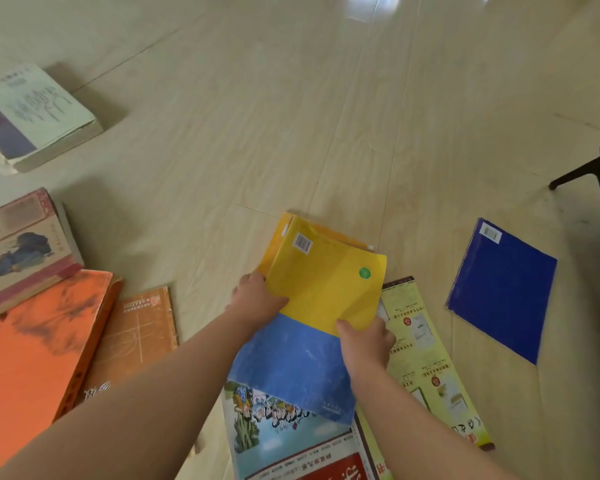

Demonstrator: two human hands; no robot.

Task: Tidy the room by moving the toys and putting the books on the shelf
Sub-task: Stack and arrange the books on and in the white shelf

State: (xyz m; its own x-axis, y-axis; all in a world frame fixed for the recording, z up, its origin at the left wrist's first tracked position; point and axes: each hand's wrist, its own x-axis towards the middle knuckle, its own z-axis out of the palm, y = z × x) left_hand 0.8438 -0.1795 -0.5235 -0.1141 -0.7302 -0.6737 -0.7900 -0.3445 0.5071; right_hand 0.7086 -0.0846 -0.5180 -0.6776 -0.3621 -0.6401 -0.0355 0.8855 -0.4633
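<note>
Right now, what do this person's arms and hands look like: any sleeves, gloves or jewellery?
The left hand and right hand are bare: no gloves, and no ring, watch or bracelet shows on either. Above the wrists no sleeve comes into view as far as the picture reaches. Nothing is worn there, and no markings show.

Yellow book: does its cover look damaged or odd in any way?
Yes. The yellow book has diagonal creases across its cover, which bends instead of lying flat. It overlaps the blue book askew.
</note>
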